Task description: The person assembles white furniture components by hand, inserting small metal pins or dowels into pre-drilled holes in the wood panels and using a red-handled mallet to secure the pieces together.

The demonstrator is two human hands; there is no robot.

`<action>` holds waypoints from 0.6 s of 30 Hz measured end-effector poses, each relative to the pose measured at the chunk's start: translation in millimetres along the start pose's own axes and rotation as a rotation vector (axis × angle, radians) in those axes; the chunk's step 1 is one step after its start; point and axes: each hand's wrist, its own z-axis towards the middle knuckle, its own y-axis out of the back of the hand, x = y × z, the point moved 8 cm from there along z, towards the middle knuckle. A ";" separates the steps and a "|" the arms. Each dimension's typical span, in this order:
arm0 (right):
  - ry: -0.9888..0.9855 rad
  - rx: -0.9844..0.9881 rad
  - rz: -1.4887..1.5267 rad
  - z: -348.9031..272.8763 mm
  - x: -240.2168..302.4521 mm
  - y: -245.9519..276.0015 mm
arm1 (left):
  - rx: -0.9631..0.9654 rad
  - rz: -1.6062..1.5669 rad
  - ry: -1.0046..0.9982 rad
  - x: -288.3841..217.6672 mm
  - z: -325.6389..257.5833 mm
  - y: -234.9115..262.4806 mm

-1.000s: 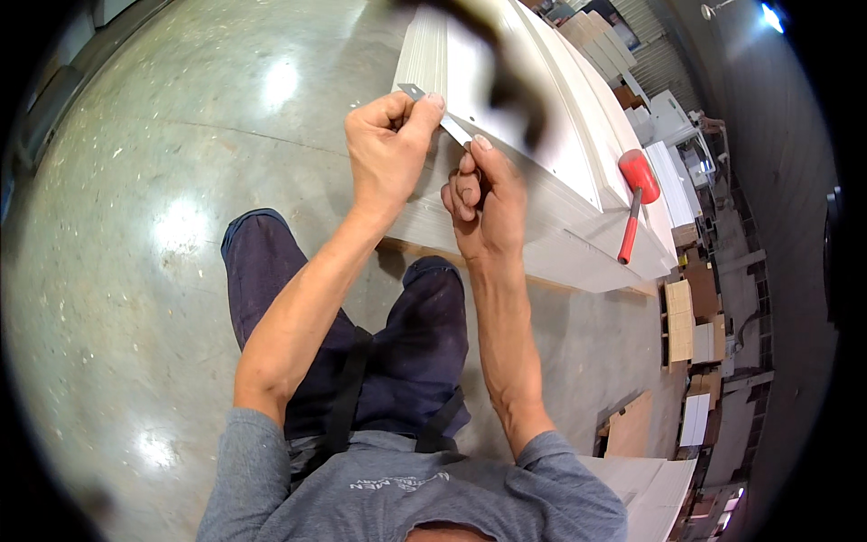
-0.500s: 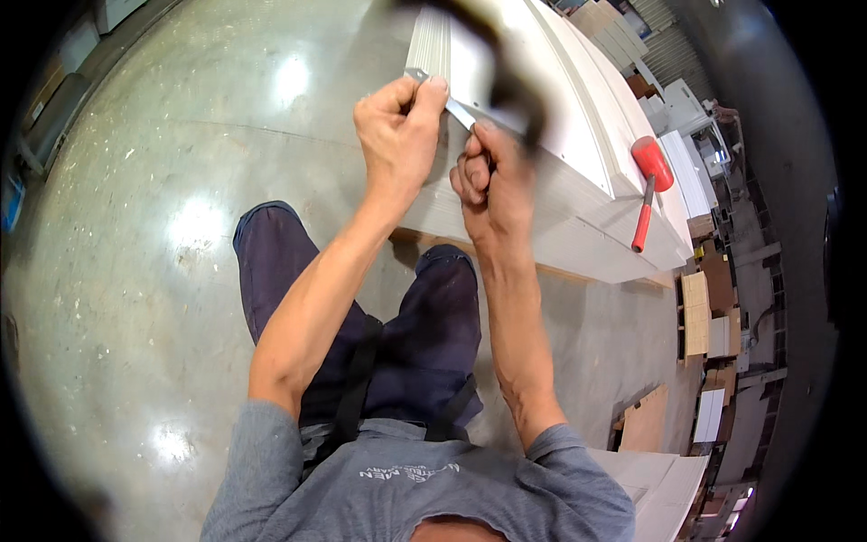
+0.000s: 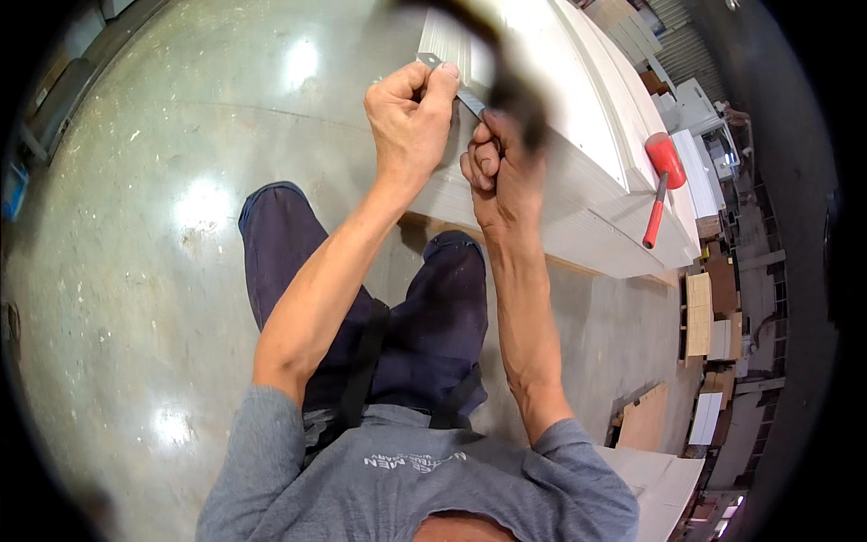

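A thin, flat metal strip (image 3: 470,103) with a hole at its end spans between my two hands, over the near left corner of a stack of white panels (image 3: 587,239). My left hand (image 3: 408,117) is closed, its thumb and fingers pinching the strip close to the holed end. Closer to me and to the right, my right hand (image 3: 508,185) has its fingers curled round the other part of the strip, whose far end is hidden in that grip. A blurred dark shape (image 3: 519,101) close to the camera covers part of the right hand and panels.
A red mallet (image 3: 666,163) lies on the right side of the stack. Wooden boards (image 3: 643,417) lean at the lower right, near a white panel (image 3: 664,479). Boxes and stacked boards (image 3: 697,316) line the far right. Grey concrete floor (image 3: 135,271) extends left.
The view has shifted slightly, so the stack and mallet appear a little farther right. Both hands keep their hold on the strip.
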 end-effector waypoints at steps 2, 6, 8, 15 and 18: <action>-0.022 -0.002 -0.025 -2.9 -17.7 5.4 | -0.030 0.038 0.054 21.5 -11.4 15.6; -0.190 -0.056 -0.066 -19.0 -82.4 21.8 | -0.065 -0.005 0.197 83.9 -36.9 55.0; -0.214 -0.052 -0.066 -26.2 -88.6 24.2 | -0.014 -0.074 0.275 80.8 -32.5 52.0; 0.019 0.048 -0.023 -32.4 -12.9 -28.4 | 0.289 -0.084 0.198 21.1 21.4 -1.2; -0.045 0.000 0.003 -24.9 -30.2 -14.4 | 0.282 -0.033 0.221 37.6 15.3 5.3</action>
